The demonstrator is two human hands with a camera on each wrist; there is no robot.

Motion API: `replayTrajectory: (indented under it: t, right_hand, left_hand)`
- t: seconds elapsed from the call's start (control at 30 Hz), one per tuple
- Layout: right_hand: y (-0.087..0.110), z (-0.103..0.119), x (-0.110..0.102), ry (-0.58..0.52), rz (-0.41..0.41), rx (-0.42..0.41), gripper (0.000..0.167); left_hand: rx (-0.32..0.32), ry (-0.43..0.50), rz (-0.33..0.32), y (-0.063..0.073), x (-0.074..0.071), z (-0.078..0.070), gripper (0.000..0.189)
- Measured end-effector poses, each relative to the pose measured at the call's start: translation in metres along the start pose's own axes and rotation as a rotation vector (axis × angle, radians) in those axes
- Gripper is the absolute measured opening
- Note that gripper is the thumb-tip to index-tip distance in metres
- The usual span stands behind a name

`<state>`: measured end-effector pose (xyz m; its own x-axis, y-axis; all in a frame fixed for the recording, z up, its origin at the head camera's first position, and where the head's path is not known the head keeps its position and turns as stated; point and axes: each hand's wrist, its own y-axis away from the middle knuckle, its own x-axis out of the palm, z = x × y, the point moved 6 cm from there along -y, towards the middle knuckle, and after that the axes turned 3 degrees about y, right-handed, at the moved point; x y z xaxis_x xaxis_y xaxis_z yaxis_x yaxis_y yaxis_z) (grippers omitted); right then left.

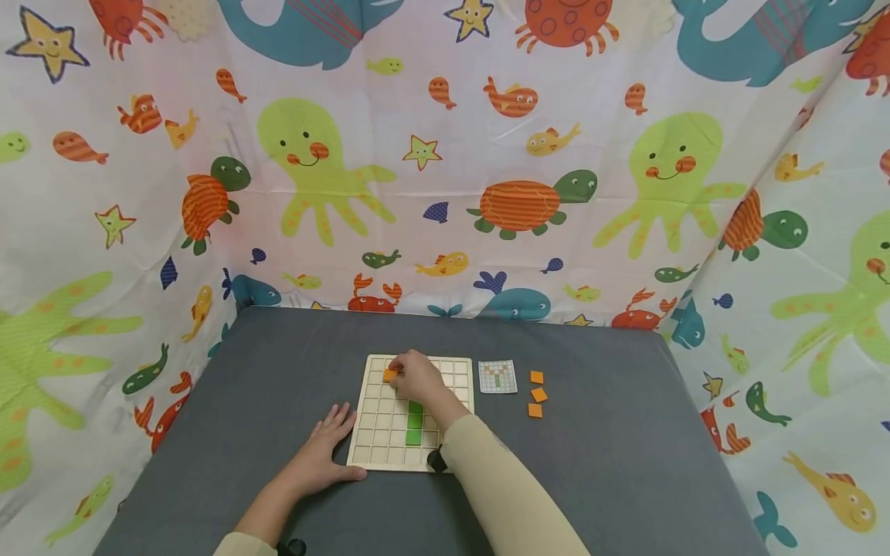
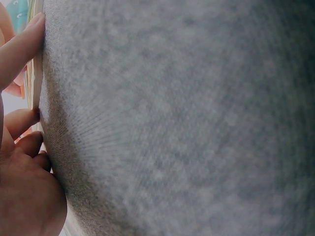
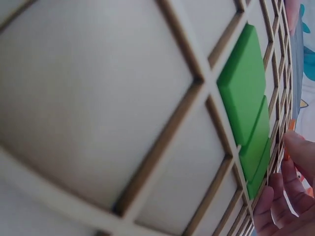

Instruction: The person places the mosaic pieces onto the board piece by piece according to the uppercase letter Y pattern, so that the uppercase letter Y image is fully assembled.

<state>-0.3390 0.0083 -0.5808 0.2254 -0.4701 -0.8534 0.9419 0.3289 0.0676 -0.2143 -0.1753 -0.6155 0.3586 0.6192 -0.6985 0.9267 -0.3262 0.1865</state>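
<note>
A wooden grid board lies on the grey table. My right hand is over the board's far left part and pinches an orange square tile between thumb and finger; in the right wrist view the orange tile shows as a thin edge at the fingertips. Green square tiles sit in a column of the grid, and the right wrist view shows three green tiles in a row. My left hand rests at the board's near left corner, fingers spread along its side and thumb at its front edge.
To the right of the board lies a small printed grid card. Beyond it are three loose orange tiles in a rough column. A curtain with sea animals hangs behind and beside the grey table.
</note>
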Motion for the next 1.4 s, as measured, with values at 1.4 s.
replayTrajectory:
  t: [1.4]
  right_hand:
    - [0.042,0.002,-0.028,-0.172,-0.117,-0.036,0.03]
  left_hand:
    - [-0.012,-0.013,-0.006,-0.001,0.0,0.001,0.116]
